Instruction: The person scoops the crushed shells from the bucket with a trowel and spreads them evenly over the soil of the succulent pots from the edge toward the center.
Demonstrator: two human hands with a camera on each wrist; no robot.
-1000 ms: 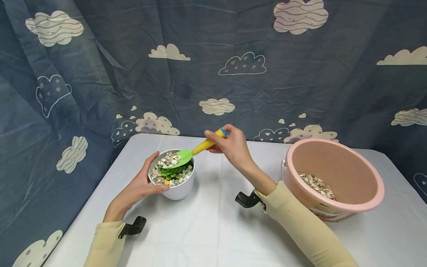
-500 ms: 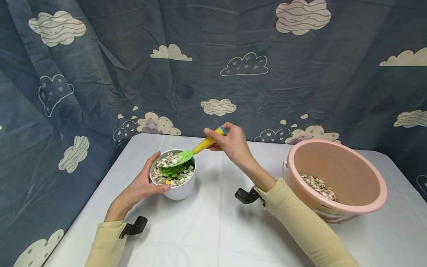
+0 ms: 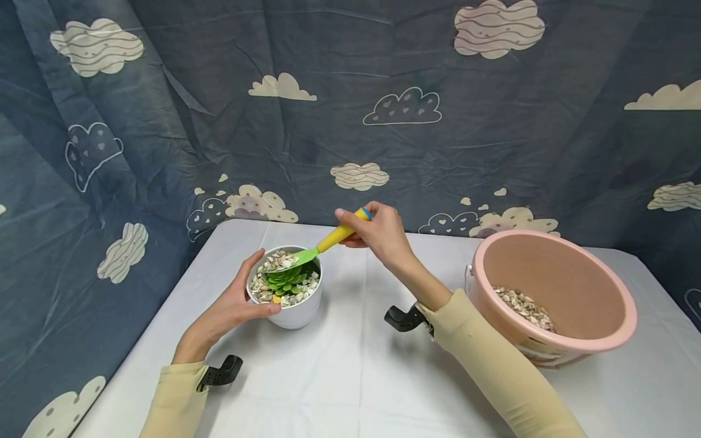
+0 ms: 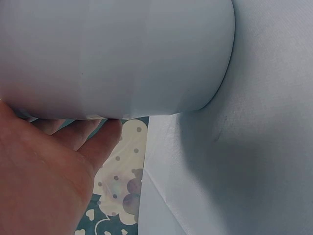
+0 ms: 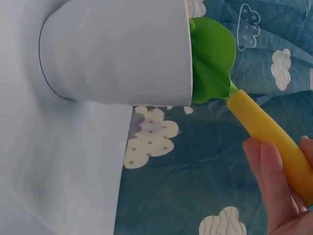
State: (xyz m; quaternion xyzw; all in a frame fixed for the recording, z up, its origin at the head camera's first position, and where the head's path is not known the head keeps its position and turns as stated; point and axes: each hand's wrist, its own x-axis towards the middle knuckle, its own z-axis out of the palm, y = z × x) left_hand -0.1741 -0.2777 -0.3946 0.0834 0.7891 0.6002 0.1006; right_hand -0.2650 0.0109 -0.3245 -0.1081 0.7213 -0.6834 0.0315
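Note:
A white plant pot (image 3: 298,315) stands on the table, holding a green succulent (image 3: 287,281) ringed by pale pebbles (image 3: 259,292). My left hand (image 3: 227,306) grips the pot from the left, thumb on the near side of its rim and fingers on the far side. Between thumb and fingers, my right hand (image 3: 379,234) holds the yellow handle of a small trowel (image 3: 335,237). Its green blade (image 5: 213,58) lies over the pot's opening, partly hidden behind the rim in the right wrist view. Pebbles lie at the blade's tip; whether they rest on it is hard to tell.
A pink bucket (image 3: 569,277) stands tilted-looking at the right, with more pebbles (image 3: 526,309) at its bottom. White cloth (image 3: 328,383) covers the table. Behind hangs a dark blue curtain (image 3: 317,140) printed with clouds.
The trowel's blade has turned slightly and shows narrower over the pot. Both hands keep their grips almost in place; the whole view has shifted a little.

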